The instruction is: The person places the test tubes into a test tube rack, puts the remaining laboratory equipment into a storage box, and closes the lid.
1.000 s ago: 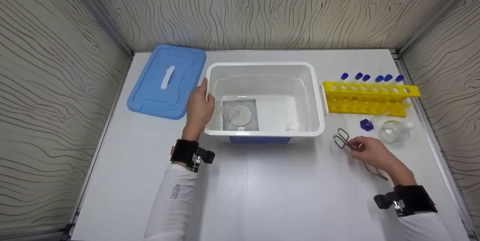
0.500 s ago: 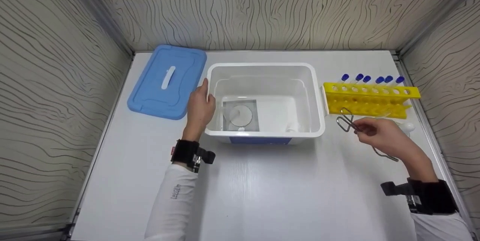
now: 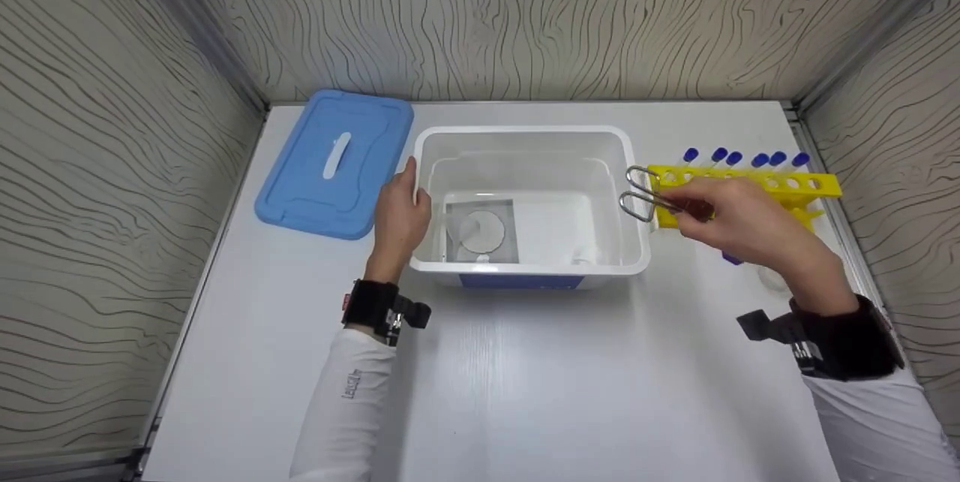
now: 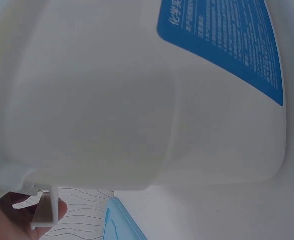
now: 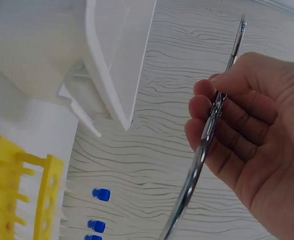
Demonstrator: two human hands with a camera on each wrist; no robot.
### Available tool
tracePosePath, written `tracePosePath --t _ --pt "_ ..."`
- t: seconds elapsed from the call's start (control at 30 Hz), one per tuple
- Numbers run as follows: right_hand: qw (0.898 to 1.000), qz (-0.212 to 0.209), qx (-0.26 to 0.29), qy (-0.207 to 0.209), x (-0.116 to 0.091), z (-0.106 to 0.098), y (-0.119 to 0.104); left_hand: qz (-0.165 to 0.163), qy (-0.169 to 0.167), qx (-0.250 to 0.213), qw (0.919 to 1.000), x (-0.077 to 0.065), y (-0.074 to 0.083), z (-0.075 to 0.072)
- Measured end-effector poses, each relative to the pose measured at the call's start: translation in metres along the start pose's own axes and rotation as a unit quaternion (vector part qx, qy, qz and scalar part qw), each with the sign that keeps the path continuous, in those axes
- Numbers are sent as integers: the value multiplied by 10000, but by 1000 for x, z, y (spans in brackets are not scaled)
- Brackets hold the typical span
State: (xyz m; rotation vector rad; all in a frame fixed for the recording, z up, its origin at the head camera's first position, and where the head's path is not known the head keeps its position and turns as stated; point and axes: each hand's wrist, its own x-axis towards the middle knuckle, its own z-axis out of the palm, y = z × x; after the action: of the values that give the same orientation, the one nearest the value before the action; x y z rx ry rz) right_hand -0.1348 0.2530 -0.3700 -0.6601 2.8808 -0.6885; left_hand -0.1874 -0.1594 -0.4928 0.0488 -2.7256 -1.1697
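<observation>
A pair of metal crucible tongs [image 3: 664, 202] is pinched in my right hand [image 3: 742, 219], raised at the bin's right rim. The ring handles point left and overlap that rim in the head view. In the right wrist view the thumb and fingertips close on the middle of the tongs. My left hand [image 3: 401, 215] grips the left edge of the white plastic bin [image 3: 525, 269], fingers around the side latch [image 4: 46, 212] in the left wrist view. Inside the bin lies a square wire gauze [image 3: 504, 213] with a pale round centre, and a small whitish object [image 3: 583, 257].
The blue lid [image 3: 300, 189] with a white handle lies left of the bin. On the right stands a yellow test tube rack [image 3: 814, 183], several blue-capped tubes [image 5: 100, 194] behind it. A glass flask [image 3: 772, 279] and a blue hexagonal base [image 3: 731, 258] are mostly hidden by the right arm.
My right hand has lifted the tongs off the table's right side and carried them up and left to the bin's rim. The left hand stays on the bin.
</observation>
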Motion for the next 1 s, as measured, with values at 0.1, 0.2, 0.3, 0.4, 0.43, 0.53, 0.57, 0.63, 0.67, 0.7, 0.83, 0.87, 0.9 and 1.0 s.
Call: tracePosePath --t 0.1,0.2,0.3,0.4,0.43,0.53,0.57,0.63,0.67,0.7,0.83,0.87,0.9,1.0 --pt "9992 -224 -308 -98 16 1 -10 10 19 -2 10000 0 -1 0" --pt "9976 -318 -557 -278 32 3 -17 12 35 18 10000 0 -1 0" --pt "9948 -459 -769 -487 46 7 -21 17 41 7 10000 0 -1 0" --pt "9907 -629 -1014 -649 59 12 -23 57 70 31 10000 0 -1 0" --pt "9891 -665 -1117 -698 64 15 -23 72 79 50 9999 0 -1 0" --pt "9851 -632 -1325 -891 75 21 -22 113 106 154 9998 0 -1 0" --pt "9841 -621 -1367 -951 78 23 -22 119 112 170 9997 0 0 0" --pt "9816 -673 -1458 -1028 83 27 -21 105 99 174 9997 0 0 0" --pt "9804 -736 -1510 -1025 86 29 -20 87 79 162 9998 0 0 0" --pt "9791 -804 -1567 -1022 88 32 -20 61 56 139 9999 0 0 0" --pt "9720 -950 -1870 -1061 96 41 -17 -41 -24 87 10000 0 0 -1" --pt "9709 -942 -1914 -1088 98 44 -16 -56 -35 89 9999 -1 0 -1" --pt "9703 -910 -1933 -1137 99 46 -16 -64 -31 87 9999 -1 0 -1" --pt "9667 -885 -2057 -1238 103 54 -15 -50 -6 101 9999 -1 0 0"
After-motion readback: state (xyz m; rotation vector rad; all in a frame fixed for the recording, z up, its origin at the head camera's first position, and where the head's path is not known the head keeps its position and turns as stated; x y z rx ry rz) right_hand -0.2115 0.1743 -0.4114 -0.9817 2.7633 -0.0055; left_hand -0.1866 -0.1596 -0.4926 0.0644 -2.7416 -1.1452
